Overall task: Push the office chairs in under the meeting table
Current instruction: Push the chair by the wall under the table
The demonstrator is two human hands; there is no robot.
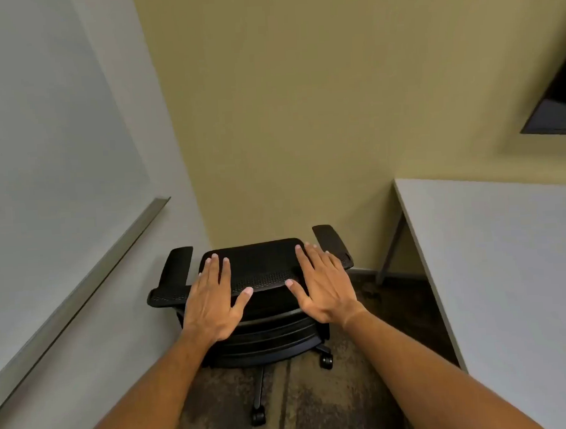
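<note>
The room has a yellow wall [302, 115], a whiteboard [42, 145] on the left and brown carpet [318, 409] on the floor. The white surface [507, 268] of the meeting table stands on the right. A black office chair [258, 268] sits in the corner near the wall, left of the surface and not under it. The left hand [210, 297] and the right hand [321, 284] lie flat on top of the chair's back, fingers straight and spread wide, holding nothing. The person seems ready to start moving this chair. Next, it likely needs turning to the right, then rolling in under the surface. The chair has a mesh back, 2 armrests and small wheels [258, 417], so it should roll easily.
</note>
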